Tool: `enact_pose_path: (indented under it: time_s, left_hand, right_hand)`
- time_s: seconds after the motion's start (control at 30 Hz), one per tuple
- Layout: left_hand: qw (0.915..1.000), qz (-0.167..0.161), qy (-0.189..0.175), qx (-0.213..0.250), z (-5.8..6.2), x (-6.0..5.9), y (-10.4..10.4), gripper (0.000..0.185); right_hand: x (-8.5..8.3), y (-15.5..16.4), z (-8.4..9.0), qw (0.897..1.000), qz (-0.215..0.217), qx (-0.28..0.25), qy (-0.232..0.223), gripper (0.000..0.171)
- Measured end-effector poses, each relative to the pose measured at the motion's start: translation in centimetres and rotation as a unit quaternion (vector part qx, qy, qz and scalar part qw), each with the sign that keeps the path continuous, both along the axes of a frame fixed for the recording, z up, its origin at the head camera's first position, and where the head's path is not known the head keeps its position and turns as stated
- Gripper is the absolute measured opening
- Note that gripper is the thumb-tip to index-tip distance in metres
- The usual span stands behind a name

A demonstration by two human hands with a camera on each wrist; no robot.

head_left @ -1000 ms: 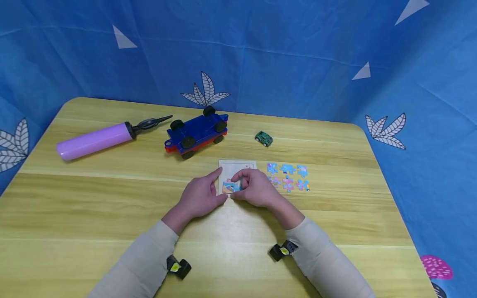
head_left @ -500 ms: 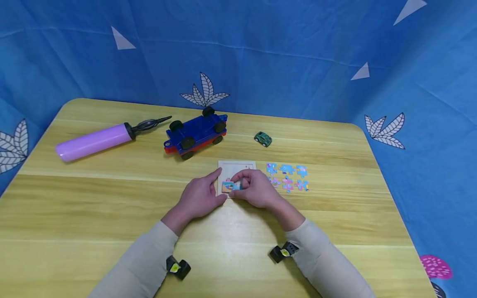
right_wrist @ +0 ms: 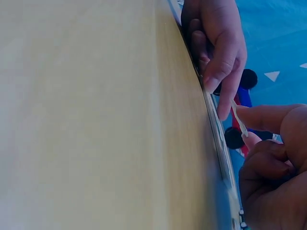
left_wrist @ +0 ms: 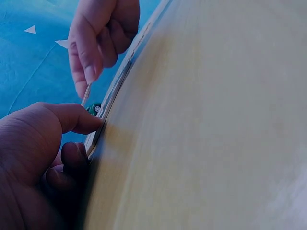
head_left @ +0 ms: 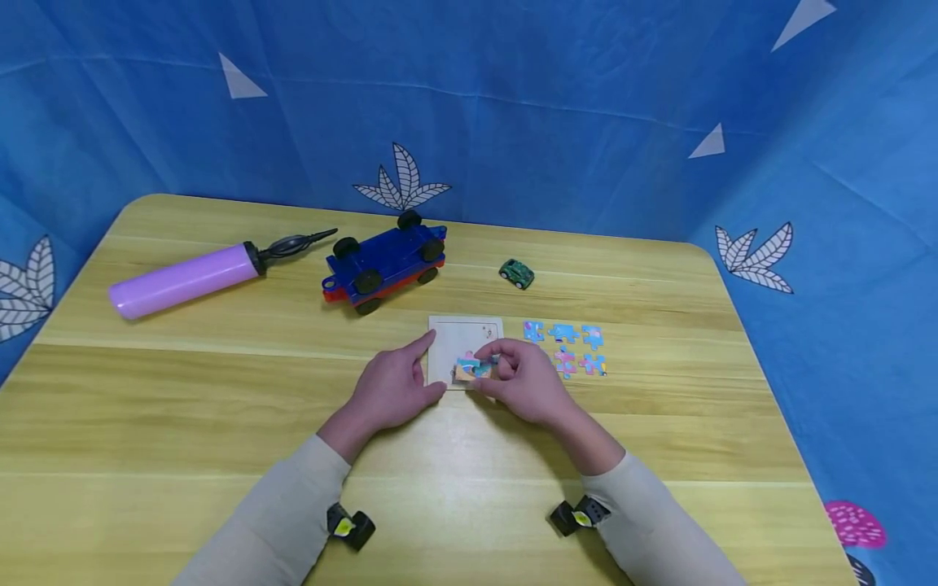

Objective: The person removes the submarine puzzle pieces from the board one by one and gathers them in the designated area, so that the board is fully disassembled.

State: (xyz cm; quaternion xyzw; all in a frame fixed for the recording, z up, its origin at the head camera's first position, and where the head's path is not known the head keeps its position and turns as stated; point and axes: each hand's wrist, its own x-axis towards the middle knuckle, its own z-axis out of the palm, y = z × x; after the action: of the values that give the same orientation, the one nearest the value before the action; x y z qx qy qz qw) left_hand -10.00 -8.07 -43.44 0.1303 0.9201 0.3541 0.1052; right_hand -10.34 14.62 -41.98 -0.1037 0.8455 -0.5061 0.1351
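In the head view, my left hand (head_left: pixel 396 384) holds the lower left corner of a pale puzzle board (head_left: pixel 444 342), index finger at the left edge and thumb at the bottom edge. My right hand (head_left: pixel 529 381) pinches a jigsaw piece (head_left: pixel 469 370) between thumb and index finger over the board's lower part. It is blue and sandy with a pink knob on top; whether it is one piece or some joined ones I cannot tell. The right wrist view shows this jigsaw piece (right_wrist: pixel 238 117) edge-on, tilted and raised off the board. My right fingers hide its right end.
Several loose jigsaw pieces (head_left: pixel 564 333) lie in two rows right of the board, one partly behind my right hand. A small green toy car (head_left: pixel 517 273), an upturned blue and red toy wagon (head_left: pixel 387 259) and a purple hand pump (head_left: pixel 186 281) lie farther back on the wooden table (head_left: pixel 183 407).
My right hand has moved a little to the right, carrying the jigsaw piece away from the board's left side. The left hand stays at the board's corner.
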Motion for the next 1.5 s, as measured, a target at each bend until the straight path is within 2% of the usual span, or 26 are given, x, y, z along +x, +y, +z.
enact_pose_path:
  time_s: [0.43, 0.9, 1.27, 1.5]
  left_hand:
    - [0.9998, 0.011, -0.016, -0.010, 0.3, 0.1, 0.2, 0.082]
    - [0.9999, 0.014, -0.009, -0.003, 0.0, 0.1, 0.2, 0.082]
    - [0.9998, 0.013, -0.015, -0.001, 0.1, 0.2, 0.2, 0.082]
    - [0.9998, 0.013, -0.015, -0.003, 0.3, 0.2, 0.1, 0.081]
  right_hand:
    - [1.9, 4.0, -0.1, 0.999, -0.030, -0.007, 0.033, 0.028]
    - [2.6, 7.8, -0.7, 0.997, -0.049, 0.032, 0.042, 0.029]
    - [3.0, 8.3, -0.7, 0.995, -0.041, 0.085, 0.039, 0.027]
    - [3.1, 8.3, -0.8, 0.996, -0.037, 0.077, 0.030, 0.028]
